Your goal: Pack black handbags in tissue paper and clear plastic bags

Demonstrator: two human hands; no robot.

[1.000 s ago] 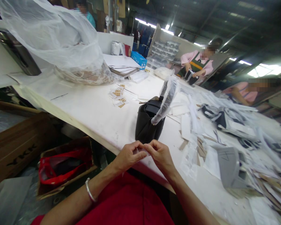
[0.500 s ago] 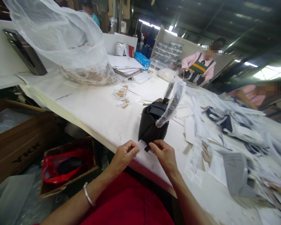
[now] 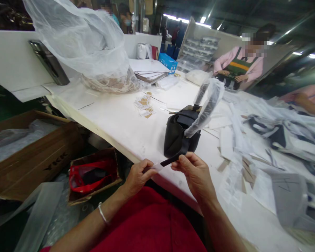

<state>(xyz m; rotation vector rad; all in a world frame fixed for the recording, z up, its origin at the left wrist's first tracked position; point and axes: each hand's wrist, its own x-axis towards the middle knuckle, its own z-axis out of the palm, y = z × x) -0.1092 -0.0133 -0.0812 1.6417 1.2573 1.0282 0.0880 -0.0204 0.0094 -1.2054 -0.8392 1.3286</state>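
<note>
A black handbag (image 3: 173, 138) stands on the white table near its front edge. Clear plastic wrap (image 3: 206, 112) covers its raised handle. My right hand (image 3: 195, 171) pinches a black strap (image 3: 170, 160) that comes off the front of the bag, its free end pointing left. Between the fingertips of my left hand (image 3: 140, 175) is a small piece of clear plastic film (image 3: 157, 166), which meets the strap's end. Whether the film goes around the strap or only touches it I cannot tell.
Small paper tags (image 3: 145, 105) lie behind the bag. A plastic-covered bundle (image 3: 107, 82) and a dark flask (image 3: 49, 63) stand back left. Cardboard boxes (image 3: 60, 164) are below the table's left edge. Plastic and card scraps (image 3: 233, 168) spread rightward. A co-worker (image 3: 241, 64) stands across the table.
My right hand has lifted the strap, which hung down before and now stretches left to the film. The camera view has swung a little to the left.
</note>
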